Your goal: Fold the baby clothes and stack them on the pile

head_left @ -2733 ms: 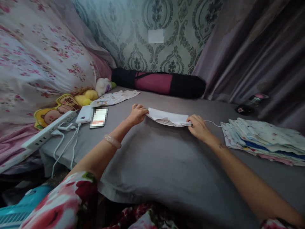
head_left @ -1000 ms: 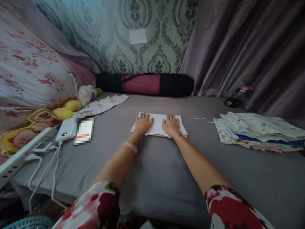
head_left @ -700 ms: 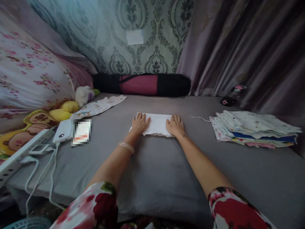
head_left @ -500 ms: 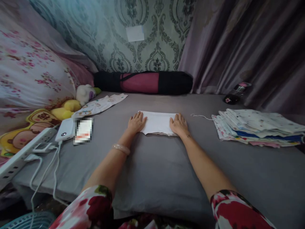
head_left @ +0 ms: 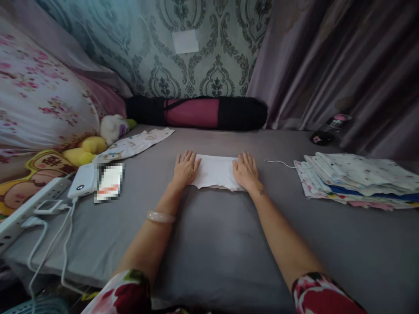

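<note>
A small folded white cloth (head_left: 216, 173) lies flat on the grey bed sheet (head_left: 209, 235) in the middle of the head view. Its near edge is a little uneven. My left hand (head_left: 186, 169) rests palm down over the cloth's left edge, fingers stretched out and pointing away from me. Over the right edge lies my right hand (head_left: 246, 171), also flat with its fingers extended. Both hands cover the cloth's side edges.
To the right sits a stack of folded printed cloths (head_left: 360, 179), with a dark bottle (head_left: 330, 129) behind. A printed cloth (head_left: 134, 146), power bank (head_left: 83, 181), power strip (head_left: 36, 209) and cables are at left. A black-and-red roll bag (head_left: 193, 113) lies along the wall.
Both hands stay on the white cloth's sides, and their fingers now lie a little flatter and straighter. The camera view has shifted slightly.
</note>
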`<state>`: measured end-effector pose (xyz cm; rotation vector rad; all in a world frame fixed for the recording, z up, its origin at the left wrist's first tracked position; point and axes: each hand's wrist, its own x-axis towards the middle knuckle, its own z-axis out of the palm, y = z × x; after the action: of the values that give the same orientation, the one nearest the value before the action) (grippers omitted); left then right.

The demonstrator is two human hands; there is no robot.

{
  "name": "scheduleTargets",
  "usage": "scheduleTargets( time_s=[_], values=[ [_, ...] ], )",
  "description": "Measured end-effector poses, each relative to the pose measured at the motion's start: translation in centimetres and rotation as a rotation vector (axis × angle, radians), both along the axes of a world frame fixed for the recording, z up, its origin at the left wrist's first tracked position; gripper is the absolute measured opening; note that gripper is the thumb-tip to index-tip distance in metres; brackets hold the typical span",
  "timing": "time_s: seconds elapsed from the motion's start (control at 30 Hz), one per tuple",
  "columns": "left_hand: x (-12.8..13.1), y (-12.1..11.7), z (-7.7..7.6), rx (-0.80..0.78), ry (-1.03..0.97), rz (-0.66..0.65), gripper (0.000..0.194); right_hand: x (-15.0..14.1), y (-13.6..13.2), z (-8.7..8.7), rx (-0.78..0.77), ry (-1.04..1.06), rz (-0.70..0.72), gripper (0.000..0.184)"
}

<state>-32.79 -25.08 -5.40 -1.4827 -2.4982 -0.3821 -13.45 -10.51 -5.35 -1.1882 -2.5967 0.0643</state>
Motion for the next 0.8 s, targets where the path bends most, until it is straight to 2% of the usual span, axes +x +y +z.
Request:
scheduleTargets(
  time_s=[0.13,0.2,0.6,0.8],
  values=[
    [0.2,0.6,-0.4,-0.173,-0.084,-0.031,0.054,-0.3,-0.1,-0.6,-0.086,-0.055,-0.023,0.06],
    [0.0,0.7,-0.6,-0.207,-0.098,-0.028,0.055,-0.3,-0.1,-0.9,-0.111,-0.07,-0.032,0.061],
    [0.4,0.4,-0.6,-0.195,-0.061,-0.008,0.052,-0.2,-0.1,-0.9,-0.113,-0.052,-0.027,0.058],
    [2.1,0.2,-0.2,-0.109,0.037,-0.05,0.053,-0.6,-1.4,0.3,-0.036,-0.018,0.05,0.055]
  ],
)
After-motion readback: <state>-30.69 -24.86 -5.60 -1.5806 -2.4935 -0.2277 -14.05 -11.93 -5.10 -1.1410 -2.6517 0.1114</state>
